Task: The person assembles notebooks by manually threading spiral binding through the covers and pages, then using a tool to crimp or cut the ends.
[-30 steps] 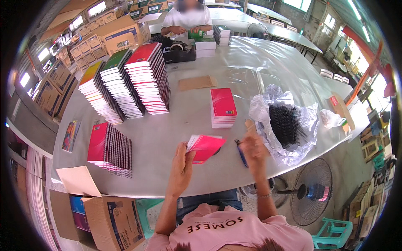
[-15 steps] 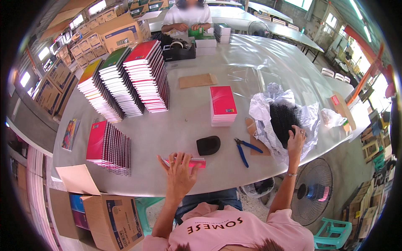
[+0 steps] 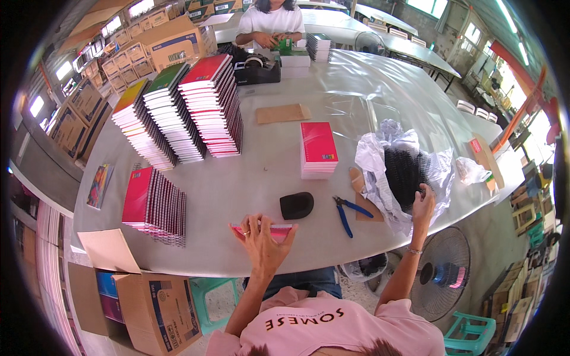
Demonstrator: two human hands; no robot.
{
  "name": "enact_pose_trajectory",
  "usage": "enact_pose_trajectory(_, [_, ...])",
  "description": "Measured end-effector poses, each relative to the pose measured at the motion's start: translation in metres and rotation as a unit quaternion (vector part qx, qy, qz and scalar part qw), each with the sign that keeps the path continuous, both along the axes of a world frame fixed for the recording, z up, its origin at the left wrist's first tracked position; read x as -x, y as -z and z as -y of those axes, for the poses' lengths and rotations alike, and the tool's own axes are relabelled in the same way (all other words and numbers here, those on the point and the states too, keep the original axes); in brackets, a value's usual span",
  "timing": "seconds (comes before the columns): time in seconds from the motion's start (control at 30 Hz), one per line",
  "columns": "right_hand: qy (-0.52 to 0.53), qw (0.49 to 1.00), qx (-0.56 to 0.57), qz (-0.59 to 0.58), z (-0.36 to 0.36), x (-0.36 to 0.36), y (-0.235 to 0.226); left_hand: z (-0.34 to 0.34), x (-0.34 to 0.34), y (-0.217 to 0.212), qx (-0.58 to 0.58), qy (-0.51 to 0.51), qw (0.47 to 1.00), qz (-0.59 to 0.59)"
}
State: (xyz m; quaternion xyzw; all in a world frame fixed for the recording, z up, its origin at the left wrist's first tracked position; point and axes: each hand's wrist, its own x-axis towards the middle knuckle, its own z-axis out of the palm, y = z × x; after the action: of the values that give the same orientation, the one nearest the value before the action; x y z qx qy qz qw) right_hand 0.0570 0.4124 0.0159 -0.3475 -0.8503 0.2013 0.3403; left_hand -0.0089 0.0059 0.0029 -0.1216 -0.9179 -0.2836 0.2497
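Note:
Close to the near table edge, my left hand (image 3: 264, 240) grips a pink notebook (image 3: 279, 232) held on edge, its spread fingers curled over the top. My right hand (image 3: 423, 204) is at the right side of a heap of black spiral binding coils (image 3: 405, 175). Its fingertips are bent together there; whatever lies between them is too small to make out. Crumpled white wrapping paper (image 3: 371, 157) surrounds the coils. Just beyond my left hand lies a rounded black block (image 3: 296, 206). Blue-handled pliers (image 3: 343, 218) rest between my hands, and a short pile of red notebooks (image 3: 319, 148) stands behind them.
Tall stacks of notebooks (image 3: 208, 113) fill the far left, with a smaller coil-bound stack (image 3: 151, 204) nearer. A brown envelope (image 3: 282, 113) and tape dispenser (image 3: 256, 71) lie farther back. Across the table sits a person (image 3: 270, 26). An open carton (image 3: 151, 308) and a fan (image 3: 440, 273) stand below.
My left hand has shifted slightly right, and its fingers now arch higher over the pink notebook. My right hand has drawn slightly away from the middle of the coils toward their right edge.

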Motion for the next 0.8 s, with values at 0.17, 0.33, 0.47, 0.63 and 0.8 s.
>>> enact_pose_trajectory(0.17, [0.002,0.996,-0.086,0.019,0.003,-0.004,0.002,0.002,0.0,0.001,-0.003,0.007,1.0,-0.003])
enact_pose_trajectory(0.33, [0.011,0.997,-0.04,0.066,-0.009,-0.003,0.003,0.002,0.0,-0.002,0.004,0.004,1.0,-0.01])
enact_pose_trajectory(0.47, [0.013,0.996,-0.072,0.05,-0.016,-0.005,0.013,0.001,0.0,-0.003,0.006,-0.001,1.0,-0.009])
enact_pose_trajectory(0.63, [0.026,0.996,-0.074,0.049,-0.015,-0.009,0.01,0.001,0.001,-0.001,-0.004,0.004,1.0,-0.005])
enact_pose_trajectory(0.8, [0.039,0.993,-0.102,-0.035,-0.017,-0.007,0.012,0.0,0.0,-0.005,-0.002,0.004,1.0,-0.022])
